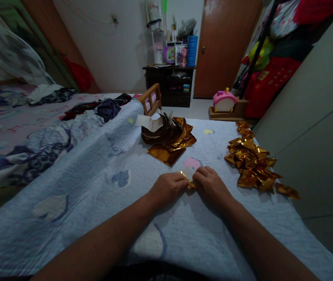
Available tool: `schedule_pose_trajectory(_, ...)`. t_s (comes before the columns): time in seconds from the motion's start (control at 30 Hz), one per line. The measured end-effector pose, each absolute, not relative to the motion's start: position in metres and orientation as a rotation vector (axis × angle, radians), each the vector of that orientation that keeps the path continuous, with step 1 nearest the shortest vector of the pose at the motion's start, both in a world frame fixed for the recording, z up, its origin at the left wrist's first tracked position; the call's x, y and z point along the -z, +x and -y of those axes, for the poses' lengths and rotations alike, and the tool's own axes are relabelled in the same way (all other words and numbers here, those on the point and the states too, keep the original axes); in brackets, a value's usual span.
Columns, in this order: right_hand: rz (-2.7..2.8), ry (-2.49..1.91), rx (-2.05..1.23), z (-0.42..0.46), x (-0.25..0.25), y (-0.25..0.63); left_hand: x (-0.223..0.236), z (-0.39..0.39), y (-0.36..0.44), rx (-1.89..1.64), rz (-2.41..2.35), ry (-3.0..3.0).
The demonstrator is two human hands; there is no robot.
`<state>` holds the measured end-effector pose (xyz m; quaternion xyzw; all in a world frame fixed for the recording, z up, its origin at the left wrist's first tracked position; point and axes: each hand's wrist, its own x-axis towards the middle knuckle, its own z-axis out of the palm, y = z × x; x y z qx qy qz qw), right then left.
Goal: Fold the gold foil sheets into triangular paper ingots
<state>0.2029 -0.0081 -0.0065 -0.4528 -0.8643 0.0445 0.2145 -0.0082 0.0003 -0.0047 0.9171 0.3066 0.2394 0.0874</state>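
Between my two hands, low over the light blue quilt (96, 183), is a small piece of gold foil paper (191, 185), partly covered by the fingers. My left hand (168, 189) is closed on its left side, fingers bent together. From the right, my right hand (212, 185) pinches the same piece with thumb and fingers. Beyond them lies a fanned stack of gold foil sheets (169, 134), with one flat sheet (166, 155) at its near edge. To the right of my right hand sits a heap of folded gold foil pieces (251, 162).
Crumpled clothes and bedding (46, 140) lie on the left, with a white fan (11, 50) behind. A small wooden rail (151, 99) stands past the foil stack. A pink toy (225, 101) rests on a box by the door (225, 47). A pale cabinet (315, 128) borders the right.
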Motion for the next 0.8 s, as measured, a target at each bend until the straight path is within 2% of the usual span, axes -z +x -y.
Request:
schedule_pose_trajectory(0.3, 2.352, -1.472, -0.167, 0.006, 0.006, 0.213, 0.006, 0.009, -0.002, -0.602, -1.005, 2.862)
schedule_pose_trajectory(0.5, 2.337, -1.165, -0.47, 0.014, -0.005, 0.208, 0.011, 0.006, -0.004, -0.713, -0.954, 2.786)
schedule_pose_trajectory(0.8, 2.369, -1.181, -0.581, 0.012, 0.004, 0.203, 0.011, 0.002, -0.007, -0.791, -1.014, 2.491)
